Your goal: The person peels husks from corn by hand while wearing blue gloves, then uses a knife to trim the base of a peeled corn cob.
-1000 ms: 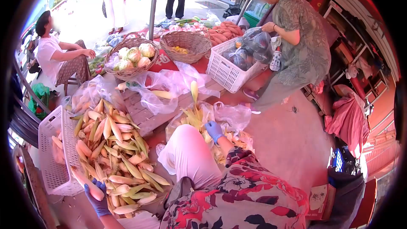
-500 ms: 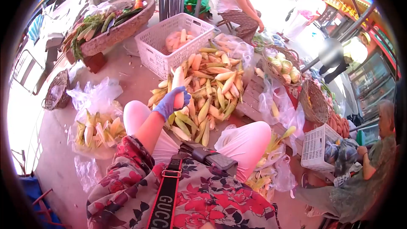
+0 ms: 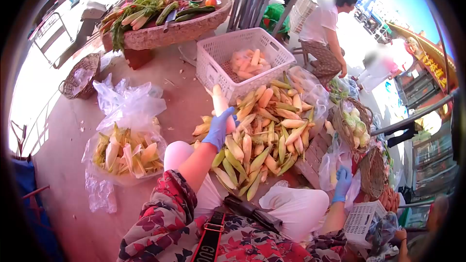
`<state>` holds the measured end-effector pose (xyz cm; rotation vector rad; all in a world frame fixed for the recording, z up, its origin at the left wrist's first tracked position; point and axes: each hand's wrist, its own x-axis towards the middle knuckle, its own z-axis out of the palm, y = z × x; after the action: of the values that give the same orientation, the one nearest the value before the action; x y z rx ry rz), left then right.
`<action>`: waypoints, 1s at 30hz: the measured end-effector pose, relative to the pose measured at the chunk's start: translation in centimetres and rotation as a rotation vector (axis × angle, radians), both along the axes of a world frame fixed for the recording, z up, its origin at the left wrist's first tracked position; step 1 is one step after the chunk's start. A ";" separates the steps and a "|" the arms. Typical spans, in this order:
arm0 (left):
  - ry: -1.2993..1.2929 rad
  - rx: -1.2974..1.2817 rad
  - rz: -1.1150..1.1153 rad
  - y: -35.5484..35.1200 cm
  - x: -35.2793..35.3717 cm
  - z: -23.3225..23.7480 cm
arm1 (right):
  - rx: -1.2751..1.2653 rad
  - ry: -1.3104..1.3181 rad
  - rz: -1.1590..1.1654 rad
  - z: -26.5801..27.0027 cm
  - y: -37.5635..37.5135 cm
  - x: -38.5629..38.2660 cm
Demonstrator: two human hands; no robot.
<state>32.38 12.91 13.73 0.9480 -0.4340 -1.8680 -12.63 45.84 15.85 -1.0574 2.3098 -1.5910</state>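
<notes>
My left hand (image 3: 221,128), in a blue glove, is wrapped round the lower part of a pale ear of corn (image 3: 219,99) that points up and away from me. The corn overlaps the left edge of a big heap of corn ears (image 3: 272,131), many still in green husk. At the right, beyond my knee, my gloved right hand (image 3: 342,183) is raised with fingers stretched upward and no object showing in it. A clear plastic bag (image 3: 331,162) hangs just beside those fingers.
Behind the heap stands a white crate (image 3: 218,51) with bagged peeled corn (image 3: 250,63). Husks fill a plastic bag (image 3: 128,155) at left, near a wicker basket (image 3: 87,80). A stone trough (image 3: 174,34) holds vegetables. Cabbages (image 3: 357,128) and a seated person (image 3: 323,34) are at right.
The view has swung left and shifted, so the scene sits farther right. My right hand has come into view at the right. My left hand keeps its hold on the corn.
</notes>
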 end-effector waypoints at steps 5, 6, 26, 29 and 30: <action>0.149 -0.154 -0.042 -9.6 0.0 -3.2 | 0.287 0.375 0.290 7.8 -13.1 16.6; -0.001 -0.126 -0.022 -9.2 0.3 -0.3 | 0.276 0.322 0.372 6.9 -14.0 17.2; 0.190 0.016 -0.185 -14.6 0.6 -3.1 | 0.496 -0.110 0.348 -3.9 -13.3 19.3; 0.260 0.083 -0.287 -15.6 -0.1 -4.7 | 0.278 0.010 0.285 -4.3 -11.5 17.1; 0.230 0.066 -0.296 -15.1 -0.7 -4.7 | 0.227 -0.177 0.253 -3.6 -11.1 16.7</action>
<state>31.70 -2.21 9.03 0.7286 -0.3908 -2.2432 4.05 34.76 12.26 -1.0577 2.0857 -1.2424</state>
